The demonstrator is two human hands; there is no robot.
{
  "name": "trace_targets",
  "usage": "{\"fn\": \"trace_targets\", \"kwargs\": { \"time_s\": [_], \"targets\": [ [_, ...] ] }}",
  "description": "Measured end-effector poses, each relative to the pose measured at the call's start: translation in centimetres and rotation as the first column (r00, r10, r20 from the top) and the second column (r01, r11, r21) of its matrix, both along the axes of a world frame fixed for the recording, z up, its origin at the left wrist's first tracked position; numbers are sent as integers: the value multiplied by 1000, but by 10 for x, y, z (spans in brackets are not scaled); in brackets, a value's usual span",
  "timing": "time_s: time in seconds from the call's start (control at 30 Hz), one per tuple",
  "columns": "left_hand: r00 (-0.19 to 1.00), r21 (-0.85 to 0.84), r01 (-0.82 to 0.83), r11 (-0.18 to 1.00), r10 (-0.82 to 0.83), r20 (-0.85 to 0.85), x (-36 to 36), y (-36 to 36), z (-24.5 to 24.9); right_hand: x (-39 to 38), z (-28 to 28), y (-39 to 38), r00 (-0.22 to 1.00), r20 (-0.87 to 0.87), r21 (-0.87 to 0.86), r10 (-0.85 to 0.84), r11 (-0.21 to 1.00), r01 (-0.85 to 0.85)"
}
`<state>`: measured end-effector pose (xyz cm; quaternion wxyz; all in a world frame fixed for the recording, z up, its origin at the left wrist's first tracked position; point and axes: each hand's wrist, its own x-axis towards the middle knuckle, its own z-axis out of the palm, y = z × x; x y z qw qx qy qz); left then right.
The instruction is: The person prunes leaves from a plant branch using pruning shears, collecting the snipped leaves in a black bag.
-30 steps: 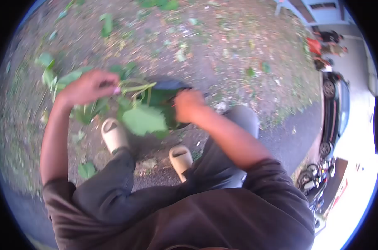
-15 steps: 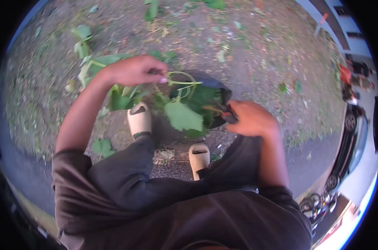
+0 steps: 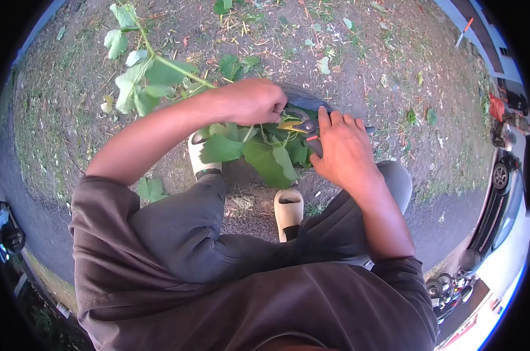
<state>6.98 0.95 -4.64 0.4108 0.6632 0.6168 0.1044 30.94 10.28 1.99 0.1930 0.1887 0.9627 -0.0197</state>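
My left hand (image 3: 256,100) is closed around a leafy green vine (image 3: 186,72) whose stem runs out to the upper left behind my wrist. In my right hand (image 3: 346,146) is a pair of pruning shears (image 3: 309,125) with a yellowish blade and dark handles marked with red. Their jaws point left, parted, toward the fingers of my left hand. Below both hands, large green leaves (image 3: 271,161) lie over the opening of a dark bag or tub (image 3: 306,98), mostly hidden by hands and foliage.
Bare soil with dry clippings (image 3: 358,58) surrounds me. A loose leaf (image 3: 151,188) lies by my left knee. My beige slip-on shoes (image 3: 288,207) stand close below the foliage. Farther right are a parked car (image 3: 496,193) and motorbikes (image 3: 449,292).
My left hand has moved right, closer to the shears. My right hand has brought the shears up and slightly left, and the stem end once sticking out past my left hand no longer shows.
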Motion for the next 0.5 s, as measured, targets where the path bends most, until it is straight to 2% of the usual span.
{"fn": "trace_targets", "kwargs": {
  "time_s": [0.13, 0.23, 0.43, 0.5],
  "targets": [
    [996, 89, -13, 996, 21, -84, 7, 6, -9, 2, -2, 6, 1000, 15, 4, 24, 1000, -24],
    [997, 149, -71, 986, 74, -15, 6, 4, -13, 0, -1, 5, 1000, 5, 4, 2, 1000, -2],
    [999, 117, 13, 993, -7, -51, 14, 5, -12, -4, -16, 2, 997, 53, 79, 62, 995, -66],
    [996, 94, 23, 995, -14, -91, 19, 3, -17, -5, -22, 5, 982, 187, -14, -13, 1000, 16]
  ]
}}
